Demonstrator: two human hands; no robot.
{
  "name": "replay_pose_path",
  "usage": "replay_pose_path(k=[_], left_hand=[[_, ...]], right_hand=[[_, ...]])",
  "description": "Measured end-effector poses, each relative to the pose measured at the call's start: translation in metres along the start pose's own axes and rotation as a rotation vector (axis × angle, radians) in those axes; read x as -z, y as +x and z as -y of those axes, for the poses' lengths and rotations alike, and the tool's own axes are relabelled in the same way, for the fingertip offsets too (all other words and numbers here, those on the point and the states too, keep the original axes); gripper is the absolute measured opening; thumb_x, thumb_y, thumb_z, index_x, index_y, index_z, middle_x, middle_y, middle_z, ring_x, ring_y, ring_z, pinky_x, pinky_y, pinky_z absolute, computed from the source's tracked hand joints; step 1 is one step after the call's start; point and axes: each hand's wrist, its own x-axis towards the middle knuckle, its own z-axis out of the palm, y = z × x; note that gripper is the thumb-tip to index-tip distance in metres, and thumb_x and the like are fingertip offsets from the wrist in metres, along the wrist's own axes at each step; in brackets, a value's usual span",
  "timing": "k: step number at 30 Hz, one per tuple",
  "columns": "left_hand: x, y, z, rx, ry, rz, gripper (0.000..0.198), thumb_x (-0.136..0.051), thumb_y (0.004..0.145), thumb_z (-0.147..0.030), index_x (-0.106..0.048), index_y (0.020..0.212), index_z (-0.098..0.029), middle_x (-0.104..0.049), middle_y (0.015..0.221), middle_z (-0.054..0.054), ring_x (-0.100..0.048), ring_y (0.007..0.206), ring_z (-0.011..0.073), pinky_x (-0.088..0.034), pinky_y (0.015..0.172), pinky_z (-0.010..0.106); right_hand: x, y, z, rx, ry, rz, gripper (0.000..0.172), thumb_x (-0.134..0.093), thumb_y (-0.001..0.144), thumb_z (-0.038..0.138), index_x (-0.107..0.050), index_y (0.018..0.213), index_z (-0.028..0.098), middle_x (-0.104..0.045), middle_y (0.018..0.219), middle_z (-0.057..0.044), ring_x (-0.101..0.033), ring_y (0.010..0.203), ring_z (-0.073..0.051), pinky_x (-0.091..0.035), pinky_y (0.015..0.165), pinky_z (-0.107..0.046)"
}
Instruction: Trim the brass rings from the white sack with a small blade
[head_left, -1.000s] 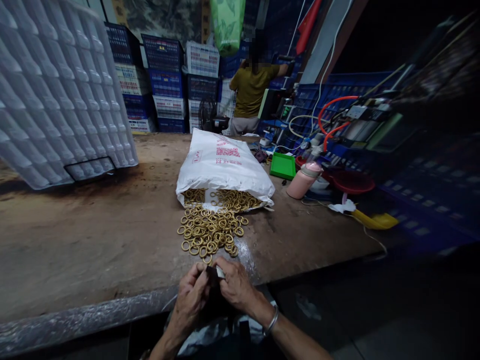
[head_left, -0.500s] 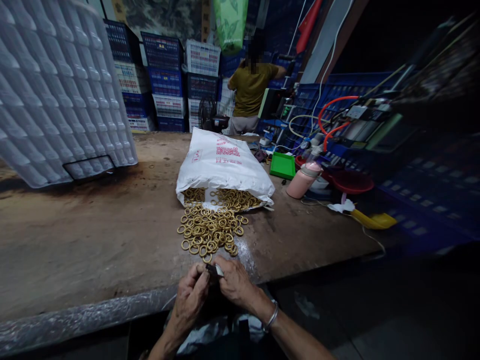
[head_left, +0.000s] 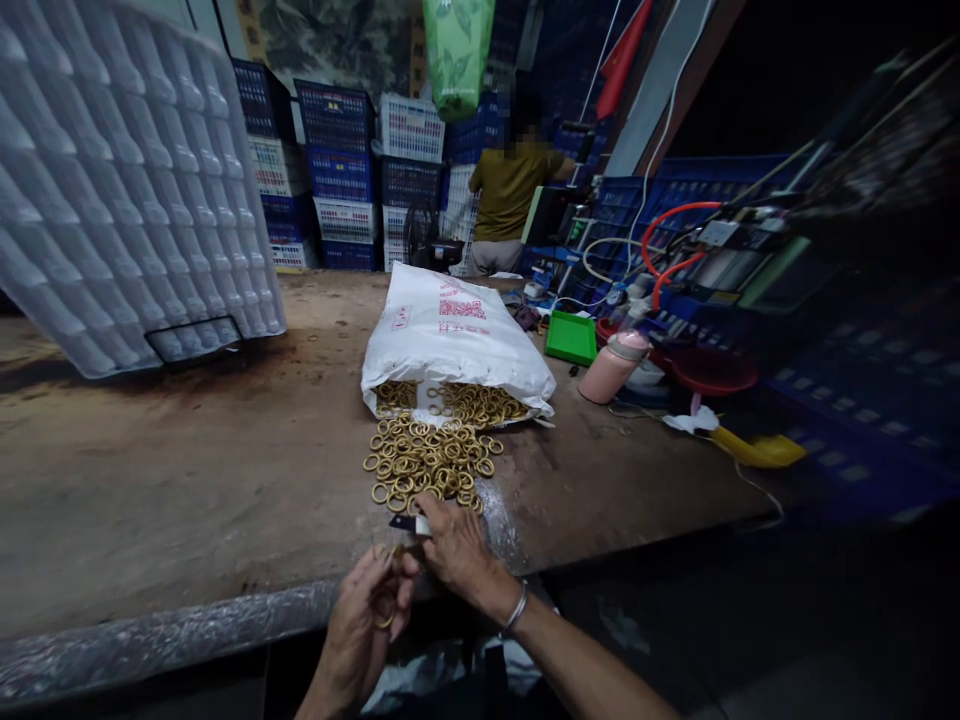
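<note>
My left hand (head_left: pixel 358 615), in front of the table's near edge, has its fingers curled round a brass ring (head_left: pixel 383 612); the ring hangs at the fingertips. Another bit of brass shows between thumb and finger, too small to make out. A small knife (head_left: pixel 406 523) with a black blade and a white grip sticks out leftward from my right hand (head_left: pixel 459 550), which is closed on it. That hand's fingertips reach the near side of a heap of brass rings (head_left: pixel 431 455). More rings lie inside the mouth of a white woven sack (head_left: pixel 457 345) behind the heap.
A large clear ribbed plastic pack (head_left: pixel 142 190) stands at the left. To the right are a green tray (head_left: pixel 571 338), a pink bottle (head_left: pixel 611 368) and a red dish (head_left: pixel 709 370). Stacked crates (head_left: pixel 337 175) and a person (head_left: pixel 512 200) are at the back.
My right hand has moved forward to the rings with the knife, away from my left hand. My left hand has turned and lowered slightly, showing a ring. The whole view has shifted a little.
</note>
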Motion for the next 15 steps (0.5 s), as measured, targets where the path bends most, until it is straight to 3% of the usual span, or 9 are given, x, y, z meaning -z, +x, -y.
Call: replay_pose_path(k=[3, 7, 10, 12, 15], left_hand=[[0.005, -0.001, -0.007, -0.010, -0.065, -0.003, 0.018, -0.061, 0.071, -0.034, -0.055, 0.078, -0.019, -0.061, 0.068, 0.000, -0.044, 0.046, 0.0064, -0.029, 0.038, 0.017], [0.008, 0.000, -0.012, 0.049, -0.166, -0.004, 0.030, -0.065, 0.067, -0.031, -0.057, 0.093, -0.020, -0.062, 0.067, 0.000, -0.049, 0.049, 0.0072, -0.035, 0.043, 0.017], [0.008, 0.006, -0.013, 0.091, -0.229, -0.033, 0.025, -0.069, 0.062, -0.028, -0.061, 0.082, -0.016, -0.063, 0.068, 0.002, -0.053, 0.055, 0.0092, -0.037, 0.044, 0.018], [0.008, 0.011, -0.014, 0.082, -0.251, -0.061, 0.021, -0.070, 0.060, -0.029, -0.061, 0.070, -0.013, -0.062, 0.067, 0.003, -0.053, 0.056, 0.0099, -0.035, 0.041, 0.017], [0.006, 0.018, -0.013, 0.035, -0.198, -0.074, 0.021, -0.070, 0.062, -0.029, -0.057, 0.066, -0.013, -0.062, 0.067, 0.002, -0.054, 0.057, 0.0094, -0.034, 0.039, 0.016]], right_hand=[[-0.010, 0.005, 0.004, -0.023, -0.069, 0.020, 0.030, -0.044, 0.070, 0.012, -0.050, 0.098, 0.023, -0.061, 0.083, -0.003, -0.052, 0.073, -0.017, -0.023, 0.060, -0.027], [-0.016, 0.010, 0.002, -0.030, -0.080, 0.032, 0.030, -0.043, 0.069, 0.011, -0.051, 0.095, 0.022, -0.061, 0.081, -0.003, -0.052, 0.072, -0.016, -0.023, 0.060, -0.026], [-0.012, 0.012, -0.002, -0.028, -0.032, 0.021, 0.032, -0.044, 0.067, 0.009, -0.052, 0.095, 0.021, -0.060, 0.079, -0.002, -0.051, 0.072, -0.015, -0.025, 0.060, -0.025], [-0.007, 0.014, -0.004, -0.036, 0.080, -0.002, 0.030, -0.043, 0.067, 0.008, -0.052, 0.092, 0.021, -0.059, 0.077, -0.001, -0.050, 0.070, -0.014, -0.026, 0.060, -0.023], [0.004, 0.017, -0.005, -0.094, 0.411, -0.056, 0.013, -0.041, 0.075, 0.016, -0.051, 0.081, 0.019, -0.055, 0.070, 0.001, -0.047, 0.064, -0.011, -0.029, 0.059, -0.021]])
